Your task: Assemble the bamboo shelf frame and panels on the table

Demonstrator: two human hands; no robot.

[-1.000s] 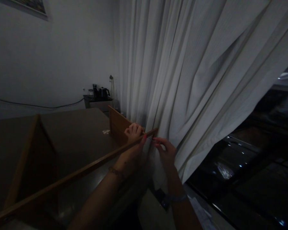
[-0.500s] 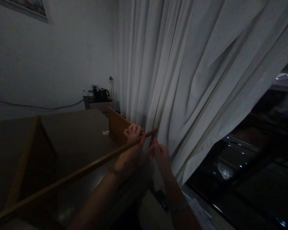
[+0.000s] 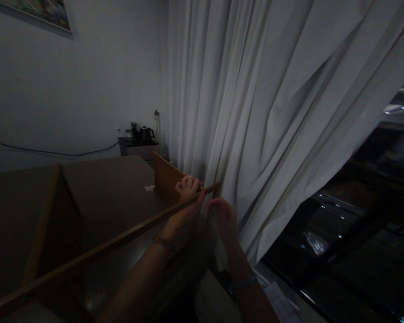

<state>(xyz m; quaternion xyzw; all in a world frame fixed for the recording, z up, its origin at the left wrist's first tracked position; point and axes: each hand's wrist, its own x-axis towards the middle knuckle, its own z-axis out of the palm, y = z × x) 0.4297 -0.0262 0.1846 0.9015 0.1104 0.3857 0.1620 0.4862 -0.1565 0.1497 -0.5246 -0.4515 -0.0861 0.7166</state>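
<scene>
My left hand (image 3: pixel 187 207) is wrapped round the far end of a long wooden board (image 3: pixel 121 240), its fingers over the top edge and its thumb on the near side. From that edge, by the thumb, a thin metal rod (image 3: pixel 208 194), perhaps a hex key, sticks out to the right. My right hand (image 3: pixel 225 217) is at the rod's outer end, fingers curled, index finger bent to the left; motion blurs them slightly. Its grip on the rod is partly hidden. Two upright wooden panels, one at the far end (image 3: pixel 166 177) and one at left (image 3: pixel 50 224), join the long board.
A pale curtain (image 3: pixel 256 112) hangs close beyond my right hand. Dark glass (image 3: pixel 340 233) lies to the right. At the back, a small cabinet (image 3: pixel 139 149) holds a black kettle (image 3: pixel 146 133). A brown flat surface (image 3: pixel 111 184) stretches behind the boards.
My right hand has shifted slightly, from a pinch on the rod with the fingertips up to a bent index finger pointing left. My left hand keeps its hold on the board.
</scene>
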